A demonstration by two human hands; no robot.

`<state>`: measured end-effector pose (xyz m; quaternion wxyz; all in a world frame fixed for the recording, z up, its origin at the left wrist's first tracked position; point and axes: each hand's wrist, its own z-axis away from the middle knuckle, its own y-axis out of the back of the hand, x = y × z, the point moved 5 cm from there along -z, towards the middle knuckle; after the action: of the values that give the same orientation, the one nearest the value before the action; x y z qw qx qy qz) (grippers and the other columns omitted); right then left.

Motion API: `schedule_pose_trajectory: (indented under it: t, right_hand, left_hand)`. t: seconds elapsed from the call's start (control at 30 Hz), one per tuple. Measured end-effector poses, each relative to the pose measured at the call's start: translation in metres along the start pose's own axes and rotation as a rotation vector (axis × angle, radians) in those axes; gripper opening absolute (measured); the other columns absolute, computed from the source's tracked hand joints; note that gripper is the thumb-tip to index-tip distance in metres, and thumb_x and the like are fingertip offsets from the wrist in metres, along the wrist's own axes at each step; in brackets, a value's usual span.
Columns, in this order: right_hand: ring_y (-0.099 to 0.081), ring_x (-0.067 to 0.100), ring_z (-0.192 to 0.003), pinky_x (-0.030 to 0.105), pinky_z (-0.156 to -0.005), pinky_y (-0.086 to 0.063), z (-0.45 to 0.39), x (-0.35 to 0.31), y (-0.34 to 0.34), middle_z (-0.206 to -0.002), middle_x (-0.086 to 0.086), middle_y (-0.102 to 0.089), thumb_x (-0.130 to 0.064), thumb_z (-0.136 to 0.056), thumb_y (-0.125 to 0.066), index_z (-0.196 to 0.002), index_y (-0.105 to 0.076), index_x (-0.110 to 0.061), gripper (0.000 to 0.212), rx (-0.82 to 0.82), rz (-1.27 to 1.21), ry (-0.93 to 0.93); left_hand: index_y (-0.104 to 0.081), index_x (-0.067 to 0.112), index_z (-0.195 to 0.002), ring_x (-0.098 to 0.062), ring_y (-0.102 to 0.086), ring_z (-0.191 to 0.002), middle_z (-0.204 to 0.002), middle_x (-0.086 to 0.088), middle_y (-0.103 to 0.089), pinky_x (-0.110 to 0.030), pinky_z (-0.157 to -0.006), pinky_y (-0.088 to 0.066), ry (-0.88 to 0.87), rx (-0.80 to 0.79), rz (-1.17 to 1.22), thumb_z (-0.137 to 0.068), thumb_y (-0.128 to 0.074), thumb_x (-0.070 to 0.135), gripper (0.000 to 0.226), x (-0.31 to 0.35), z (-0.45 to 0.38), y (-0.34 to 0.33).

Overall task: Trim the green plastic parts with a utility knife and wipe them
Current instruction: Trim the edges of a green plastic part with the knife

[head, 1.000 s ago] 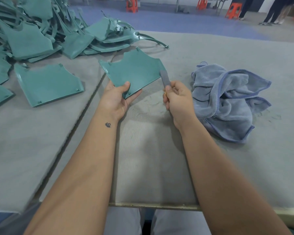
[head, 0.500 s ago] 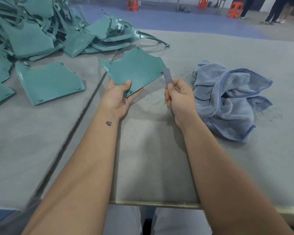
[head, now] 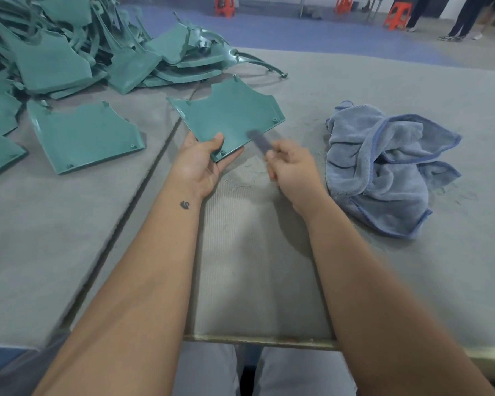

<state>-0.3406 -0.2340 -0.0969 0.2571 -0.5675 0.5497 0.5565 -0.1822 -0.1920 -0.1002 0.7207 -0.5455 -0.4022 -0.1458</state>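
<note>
One green part (head: 229, 115) in my hands.
My left hand (head: 199, 161) grips its near corner; my right hand (head: 293, 168) grasps one knife (head: 257, 141); one cloth (head: 383, 167) lies right.

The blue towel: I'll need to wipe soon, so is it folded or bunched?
Bunched: the blue towel lies crumpled in loose folds on the table.

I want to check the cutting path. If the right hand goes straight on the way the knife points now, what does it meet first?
The right hand points the knife up and left, so it would first meet the near edge of the green part that the left hand holds. The blade is blurred; it may touch already.
</note>
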Motion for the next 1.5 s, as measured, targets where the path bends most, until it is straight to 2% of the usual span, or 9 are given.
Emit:
schedule_pose_trajectory:
  t: [0.13, 0.4, 0.63, 0.9, 1.1, 1.27, 1.37, 1.43, 1.5]
  right_hand:
    - [-0.038, 0.009, -0.049, 0.025, -0.052, -0.032, 0.004, -0.007, -0.008, -0.058, 0.001, -0.047, -0.01, -0.096, -0.048, -0.075, -0.055, -0.02, 0.024, -0.128, 0.103, 0.068]
    - [-0.046, 0.004, -0.054, 0.018, -0.054, -0.041, 0.004, -0.001, 0.036, -0.07, -0.004, -0.052, -0.015, -0.096, -0.055, -0.099, -0.052, -0.015, 0.005, 0.427, -0.482, -0.152]
    - [-0.048, 0.011, -0.058, 0.024, -0.056, -0.044, 0.004, -0.01, 0.026, -0.068, -0.001, -0.055, -0.016, -0.092, -0.062, -0.081, -0.057, -0.018, 0.012, 0.265, -0.53, -0.129]
    - [-0.037, 0.007, -0.047, 0.017, -0.045, -0.036, 0.007, -0.016, 0.02, -0.059, -0.002, -0.047, -0.011, -0.09, -0.065, -0.077, -0.061, -0.015, 0.014, 0.208, -0.425, -0.114]
    - [-0.044, 0.009, -0.051, 0.024, -0.049, -0.04, 0.004, -0.012, 0.018, -0.065, 0.002, -0.053, -0.013, -0.089, -0.066, -0.082, -0.059, -0.014, 0.009, 0.208, -0.279, -0.099]
    - [-0.044, 0.02, -0.059, 0.036, -0.059, -0.037, 0.002, -0.004, 0.018, -0.066, 0.005, -0.052, -0.018, -0.092, -0.056, -0.069, -0.049, -0.02, 0.024, 0.275, -0.162, -0.127]
    - [-0.047, 0.013, -0.043, 0.031, -0.051, -0.04, 0.002, -0.004, 0.021, -0.056, -0.001, -0.057, -0.013, -0.094, -0.051, -0.073, -0.048, -0.013, 0.021, 0.303, -0.272, -0.152]
    - [-0.047, 0.012, -0.041, 0.03, -0.049, -0.041, 0.002, -0.006, 0.021, -0.055, -0.003, -0.059, -0.015, -0.097, -0.048, -0.083, -0.049, -0.01, 0.015, 0.288, -0.357, -0.142]
    - [-0.046, 0.011, -0.041, 0.026, -0.047, -0.04, 0.003, -0.009, 0.021, -0.054, -0.004, -0.06, -0.018, -0.1, -0.044, -0.086, -0.049, -0.015, 0.015, 0.279, -0.399, -0.126]
  left_hand:
    - [-0.051, 0.015, -0.125, -0.021, -0.068, -0.089, -0.111, -0.007, -0.065, -0.032, -0.064, -0.06, -0.006, 0.005, 0.004, -0.097, -0.042, -0.008, 0.037, 0.0, 0.001, -0.001]
    - [-0.054, 0.016, -0.127, -0.021, -0.07, -0.083, -0.108, -0.007, -0.067, -0.032, -0.064, -0.058, 0.036, -0.004, -0.007, -0.092, -0.051, -0.001, 0.039, 0.002, 0.002, 0.0]
    - [-0.064, 0.013, -0.102, -0.015, -0.07, -0.074, -0.084, 0.0, -0.073, -0.027, -0.062, -0.055, 0.059, -0.019, -0.06, -0.088, -0.057, 0.007, 0.017, 0.001, 0.006, -0.003]
    - [-0.057, 0.013, -0.109, -0.023, -0.071, -0.081, -0.083, -0.006, -0.072, -0.032, -0.072, -0.059, 0.033, -0.06, 0.016, -0.092, -0.055, 0.028, 0.023, 0.005, 0.009, -0.008]
    - [-0.054, 0.022, -0.127, -0.03, -0.069, -0.099, -0.119, -0.008, -0.067, -0.044, -0.082, -0.058, 0.069, -0.25, -0.148, -0.098, -0.048, 0.009, 0.032, -0.003, 0.013, -0.023]
    - [-0.047, 0.026, -0.133, -0.018, -0.067, -0.097, -0.115, 0.002, -0.066, -0.041, -0.085, -0.057, -0.15, -0.104, -0.113, -0.099, -0.041, 0.0, 0.044, 0.016, 0.007, -0.014]
    - [-0.055, 0.029, -0.121, -0.012, -0.062, -0.101, -0.109, 0.008, -0.067, -0.032, -0.093, -0.051, -0.297, 0.016, -0.371, -0.096, -0.042, -0.007, 0.046, 0.025, 0.007, -0.008]
    - [-0.065, 0.033, -0.103, -0.011, -0.06, -0.089, -0.104, 0.006, -0.067, -0.024, -0.08, -0.051, -0.334, 0.107, -0.61, -0.094, -0.045, -0.007, 0.045, 0.022, 0.01, -0.008]
    - [-0.071, 0.028, -0.091, -0.019, -0.057, -0.102, -0.117, -0.005, -0.063, -0.02, -0.083, -0.049, -0.369, 0.097, -0.833, -0.086, -0.046, -0.014, 0.05, 0.015, 0.011, -0.013]
